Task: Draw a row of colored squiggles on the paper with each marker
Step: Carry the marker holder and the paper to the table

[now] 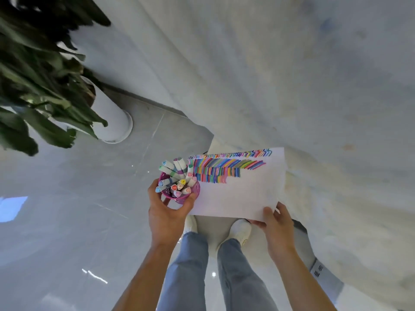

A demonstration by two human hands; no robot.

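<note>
A left hand (170, 212) is gripping a pink cup (197, 190) of markers (177, 176) at nine o'clock of the paper (242, 198), the right hand (278, 225) pinching its five-o'clock corner.

Left hand (167, 212) and right hand (277, 227) reach forward, both gripping.

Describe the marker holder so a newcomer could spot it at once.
Start at the white sheet of paper covered in rows of coloured strokes, held at its near corner by the right hand. At its left edge, the left hand grips a small pink mesh cup. It is the only container in hand, crammed with white-barrelled markers with pastel caps.
</note>
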